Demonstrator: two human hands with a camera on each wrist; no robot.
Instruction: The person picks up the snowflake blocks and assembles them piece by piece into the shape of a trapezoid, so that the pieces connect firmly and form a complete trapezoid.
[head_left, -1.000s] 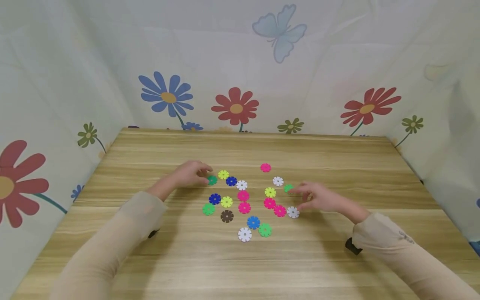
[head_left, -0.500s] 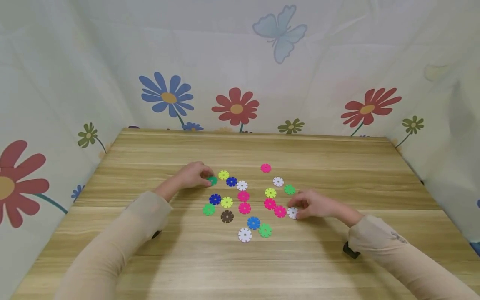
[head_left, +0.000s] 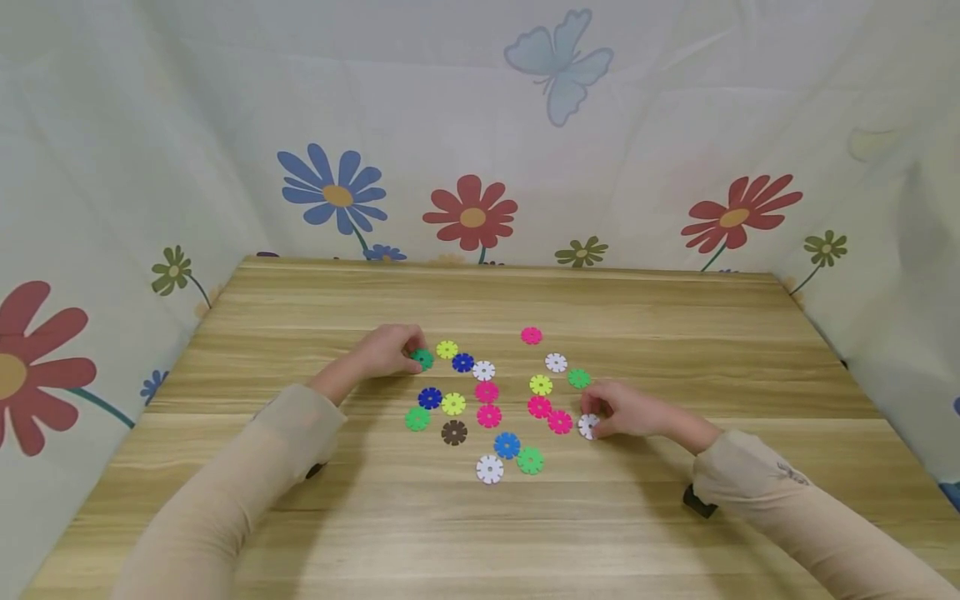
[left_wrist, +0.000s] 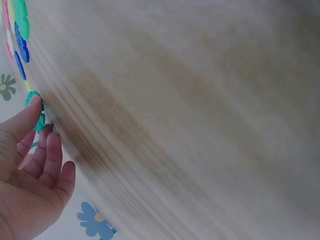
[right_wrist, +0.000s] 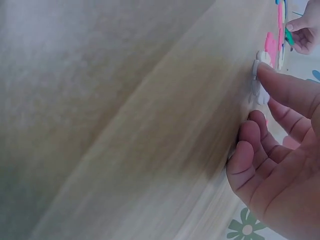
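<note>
My left hand [head_left: 388, 350] pinches a teal-green notched plastic disc [head_left: 422, 360] at the left of the scattered discs. In the left wrist view the thumb lies over the green disc [left_wrist: 35, 107], with the fingers bent behind it. On the other side, my right hand [head_left: 626, 408] pinches a white notched disc [head_left: 587, 427] by its right edge. The right wrist view has the thumb on the white disc [right_wrist: 261, 82] and the other fingers curled close to the wood. A pink disc [head_left: 559, 422] lies just left of it, and a light green disc [head_left: 579, 378] lies beyond.
Several more discs lie flat between the hands, among them a brown one [head_left: 453, 432], a blue one [head_left: 507, 445] and a white one [head_left: 490, 469]. A far pink disc [head_left: 531, 335] lies alone. The wooden table [head_left: 480, 542] meets a flower-print curtain [head_left: 630, 167] behind.
My right index finger has left the light green disc and come down to the white one, which has shifted slightly right. My left fingers have drawn together on the teal-green disc.
</note>
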